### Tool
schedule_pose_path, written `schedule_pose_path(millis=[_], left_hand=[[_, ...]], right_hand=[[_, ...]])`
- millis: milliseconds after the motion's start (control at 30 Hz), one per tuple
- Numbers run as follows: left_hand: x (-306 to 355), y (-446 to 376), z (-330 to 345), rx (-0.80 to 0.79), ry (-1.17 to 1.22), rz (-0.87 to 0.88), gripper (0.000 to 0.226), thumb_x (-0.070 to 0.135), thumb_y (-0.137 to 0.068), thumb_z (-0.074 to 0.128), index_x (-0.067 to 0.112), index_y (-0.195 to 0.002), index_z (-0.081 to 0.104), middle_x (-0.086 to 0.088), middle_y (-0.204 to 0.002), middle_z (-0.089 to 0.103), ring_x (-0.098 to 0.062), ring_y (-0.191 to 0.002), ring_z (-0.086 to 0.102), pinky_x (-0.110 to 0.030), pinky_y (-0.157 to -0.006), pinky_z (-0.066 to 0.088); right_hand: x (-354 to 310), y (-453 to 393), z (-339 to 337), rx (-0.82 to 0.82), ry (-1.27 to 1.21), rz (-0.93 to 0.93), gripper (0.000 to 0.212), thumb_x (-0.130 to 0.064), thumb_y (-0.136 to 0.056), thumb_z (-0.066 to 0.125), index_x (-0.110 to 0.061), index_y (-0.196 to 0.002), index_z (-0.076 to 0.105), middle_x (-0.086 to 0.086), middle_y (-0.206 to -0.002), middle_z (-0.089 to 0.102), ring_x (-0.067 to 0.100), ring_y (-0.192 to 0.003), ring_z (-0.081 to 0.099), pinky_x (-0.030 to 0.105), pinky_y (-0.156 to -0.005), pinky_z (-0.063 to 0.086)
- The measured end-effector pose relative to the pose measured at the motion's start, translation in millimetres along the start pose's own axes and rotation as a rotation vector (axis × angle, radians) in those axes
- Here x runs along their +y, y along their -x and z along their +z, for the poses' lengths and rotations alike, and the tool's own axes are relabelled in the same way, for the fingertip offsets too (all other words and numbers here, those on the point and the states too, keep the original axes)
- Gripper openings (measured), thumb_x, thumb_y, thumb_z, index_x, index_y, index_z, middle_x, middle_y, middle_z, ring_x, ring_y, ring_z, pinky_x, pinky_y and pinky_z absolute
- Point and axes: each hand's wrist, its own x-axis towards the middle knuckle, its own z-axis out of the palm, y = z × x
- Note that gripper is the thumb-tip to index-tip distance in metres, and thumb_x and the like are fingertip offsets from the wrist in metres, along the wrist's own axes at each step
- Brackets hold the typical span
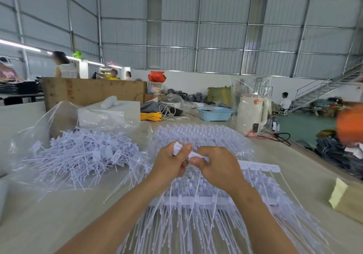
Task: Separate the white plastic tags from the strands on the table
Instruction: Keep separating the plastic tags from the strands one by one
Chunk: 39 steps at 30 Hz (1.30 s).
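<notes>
My left hand (172,161) and my right hand (214,165) meet at the middle of the view, held above the table. Each pinches white plastic tags (177,148) between thumb and fingers; the strip of tags runs on to the right (261,167). Thin white strands hang down from the hands. Below them lies a wide stack of joined tag strips with long strands (196,210), fanning toward me. To the left a loose pile of separated tags (84,153) lies on a clear plastic bag.
The pale table (59,214) carries a clear bag (59,116), a white box (117,112), a yellow cable coil (150,116), a blue basket (215,114) and a white jug (251,112). A tan paper packet (345,200) lies at right. People stand far left.
</notes>
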Motion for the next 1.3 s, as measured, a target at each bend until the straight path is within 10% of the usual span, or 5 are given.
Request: schedule_pose_path(millis=[400, 633, 867, 1000, 1300], left_hand=[[-19, -29, -50, 0.315, 0.251, -0.205, 0.013, 0.021, -0.095, 0.056, 0.009, -0.099, 0.056, -0.002, -0.052, 0.048, -0.006, -0.033, 0.035, -0.015, -0.034, 0.029], [-4, -13, -15, -0.073, 0.325, -0.056, 0.025, 0.034, -0.088, 0.053, 0.011, -0.097, 0.056, 0.002, -0.055, 0.048, -0.007, -0.043, 0.042, -0.019, -0.045, 0.036], [10, 4, 13, -0.2, 0.264, 0.058, 0.053, 0.06, -0.084, 0.049, 0.009, -0.095, 0.059, -0.007, -0.071, 0.052, -0.01, -0.053, 0.041, -0.02, -0.049, 0.034], [2, 7, 19, -0.118, -0.001, 0.21, 0.005, 0.023, -0.092, 0.061, 0.025, -0.093, 0.056, 0.011, -0.066, 0.059, 0.001, -0.053, 0.049, -0.013, -0.051, 0.04], [-5, -2, 16, 0.027, -0.009, 0.174, 0.007, 0.025, -0.095, 0.055, 0.023, -0.089, 0.06, 0.01, -0.068, 0.064, -0.002, -0.056, 0.059, -0.017, -0.055, 0.048]], right_hand=[[-35, 6, -19, 0.288, 0.112, -0.376, 0.031, -0.032, -0.079, 0.062, -0.015, -0.055, 0.053, -0.011, -0.053, 0.04, 0.018, -0.043, 0.042, 0.016, -0.047, 0.023], [-14, 3, -28, -0.122, -0.163, -0.195, 0.004, -0.011, -0.091, 0.056, -0.009, -0.093, 0.059, 0.003, -0.08, 0.057, 0.025, -0.078, 0.052, 0.037, -0.071, 0.042], [-3, 3, -32, -0.018, -0.336, -0.099, 0.039, 0.0, -0.082, 0.065, -0.032, -0.081, 0.045, -0.017, -0.088, 0.047, -0.017, -0.081, 0.047, 0.004, -0.069, 0.038], [1, 1, -28, 0.052, -0.323, -0.075, 0.045, 0.002, -0.078, 0.068, -0.036, -0.082, 0.043, -0.009, -0.096, 0.043, 0.004, -0.078, 0.049, 0.028, -0.074, 0.051], [16, -4, -13, 0.017, 0.016, -0.116, 0.024, -0.033, -0.091, 0.057, -0.013, -0.078, 0.054, -0.006, -0.066, 0.046, 0.02, -0.066, 0.042, 0.035, -0.062, 0.034]])
